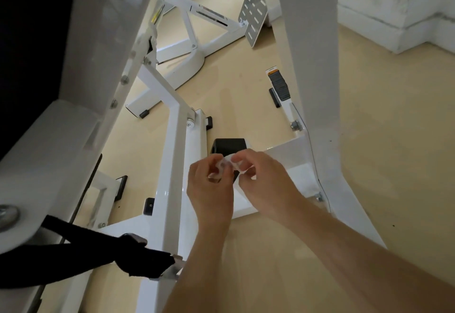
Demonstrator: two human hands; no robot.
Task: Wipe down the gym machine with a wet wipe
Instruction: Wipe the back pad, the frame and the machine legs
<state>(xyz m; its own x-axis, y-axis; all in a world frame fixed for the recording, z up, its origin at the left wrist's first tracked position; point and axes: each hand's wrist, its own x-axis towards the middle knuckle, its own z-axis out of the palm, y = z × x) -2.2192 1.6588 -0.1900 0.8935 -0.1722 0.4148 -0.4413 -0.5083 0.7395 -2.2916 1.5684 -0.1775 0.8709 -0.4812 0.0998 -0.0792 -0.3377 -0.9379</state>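
- Hanging pinched between both hands, the wet wipe (229, 160) is a small, pale, crumpled piece held in the air just below the black block (229, 146) as the head view shows it, overlapping the block's lower edge.
- The left hand (209, 189) grips the wipe's left end; its fingers (213, 166) are curled in and clamped on it.
- The right hand (262, 182) pinches the wipe's right end, its fingers (242, 158) bent and closed on the material; the two hands' fingertips nearly meet.
- Both bare forearms come up from the lower right of the block.
- The gym machine (177, 152) is a glossy white frame: a long beam passes just left of the block, and a crossbar runs off to the block's right, where it is bolted to a wide upright post.
- A black strap (73, 251) with a metal clasp (170, 273) lies across the frame well below and left of the block.
- A dark weight stack (279, 86) with a warning label sits above and right of the block.
- A perforated metal plate (253, 12) stands tilted far above the block.
- Beige floor (381, 140) spreads to the block's right, meeting a white wall (394, 4) at the far upper right.
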